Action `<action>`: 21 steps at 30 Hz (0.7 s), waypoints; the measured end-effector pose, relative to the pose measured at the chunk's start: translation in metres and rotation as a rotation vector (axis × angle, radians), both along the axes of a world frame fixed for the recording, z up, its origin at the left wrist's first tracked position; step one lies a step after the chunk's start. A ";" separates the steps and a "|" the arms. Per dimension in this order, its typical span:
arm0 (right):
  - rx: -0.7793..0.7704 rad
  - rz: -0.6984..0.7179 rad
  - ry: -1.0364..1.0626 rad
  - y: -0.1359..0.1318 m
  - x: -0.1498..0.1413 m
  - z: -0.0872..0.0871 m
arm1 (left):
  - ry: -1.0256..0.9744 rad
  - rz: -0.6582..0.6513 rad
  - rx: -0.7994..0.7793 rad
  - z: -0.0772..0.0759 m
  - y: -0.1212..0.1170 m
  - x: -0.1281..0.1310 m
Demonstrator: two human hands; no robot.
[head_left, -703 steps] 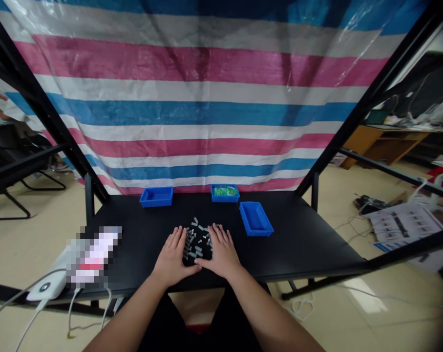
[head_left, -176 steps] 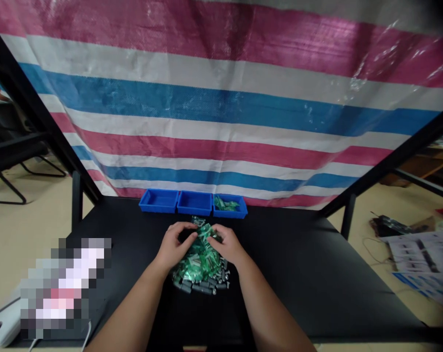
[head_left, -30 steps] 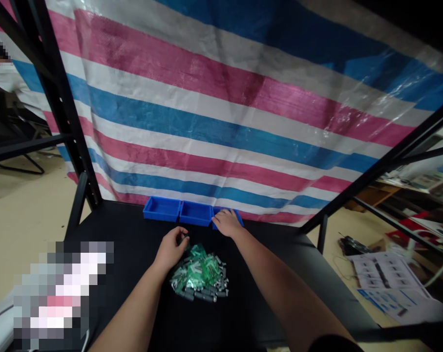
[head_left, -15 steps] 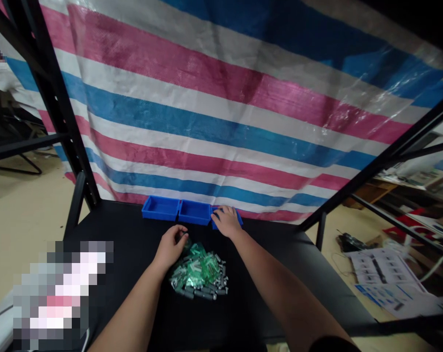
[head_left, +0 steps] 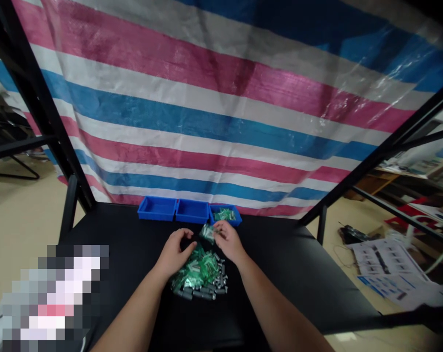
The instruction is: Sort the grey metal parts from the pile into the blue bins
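My right hand (head_left: 228, 240) pinches a small green packet (head_left: 208, 233) by its fingertips, just above the back of the heap. That heap (head_left: 201, 274) of green plastic packets and grey metal bolts lies on the black table (head_left: 298, 259), right in front of me. My left hand (head_left: 175, 254) hovers at the heap's left side with curled fingers, and I see nothing in it. Several green packets lie in the rightmost of three joined blue plastic bins (head_left: 224, 214). The middle bin (head_left: 192, 211) and left bin (head_left: 157, 208) show nothing inside.
A pixelated, blurred object (head_left: 52, 298) covers the table's left front corner. A striped pink, white and blue tarp (head_left: 206, 127) hangs behind the table between black metal frame posts (head_left: 41, 112). Printed papers (head_left: 388, 274) lie on the floor to the right.
My right hand has come back from the rightmost bin toward the heap, now pinching a green packet. Green packets show in that bin. My left hand has shifted slightly right.
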State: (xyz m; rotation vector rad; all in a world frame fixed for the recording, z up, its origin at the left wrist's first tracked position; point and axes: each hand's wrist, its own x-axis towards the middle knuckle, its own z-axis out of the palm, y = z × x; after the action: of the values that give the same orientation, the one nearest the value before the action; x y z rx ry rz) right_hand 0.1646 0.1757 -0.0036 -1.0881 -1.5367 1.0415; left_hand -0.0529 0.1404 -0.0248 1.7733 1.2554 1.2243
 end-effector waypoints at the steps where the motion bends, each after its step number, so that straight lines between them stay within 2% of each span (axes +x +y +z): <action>1: 0.002 -0.087 0.056 0.008 0.006 0.002 | 0.111 0.018 0.030 -0.001 0.000 -0.001; 3: 0.033 -0.228 0.113 0.024 0.018 0.005 | 0.296 0.037 0.054 -0.004 0.001 -0.003; 6: 0.145 -0.365 -0.042 0.039 0.031 0.005 | 0.457 0.062 0.027 -0.007 0.002 -0.001; 9: 0.260 -0.422 -0.269 0.042 0.039 -0.004 | 0.523 0.061 0.005 -0.007 0.002 0.003; 12: 0.275 -0.434 -0.294 0.040 0.043 -0.017 | 0.547 0.059 -0.016 -0.005 0.002 0.005; 16: 0.273 -0.330 -0.262 0.034 0.043 -0.025 | 0.559 0.051 -0.032 0.000 0.002 0.005; 18: 0.296 -0.218 -0.301 0.029 0.040 -0.021 | 0.561 0.038 -0.032 0.002 0.003 0.006; 21: 0.365 0.036 -0.387 0.017 0.031 -0.009 | 0.550 0.008 -0.019 0.003 0.007 0.008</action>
State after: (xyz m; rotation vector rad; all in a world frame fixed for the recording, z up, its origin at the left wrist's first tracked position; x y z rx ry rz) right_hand 0.1952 0.1922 -0.0127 -1.0415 -1.9682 0.5561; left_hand -0.0452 0.1470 -0.0221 2.1746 1.5612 0.7390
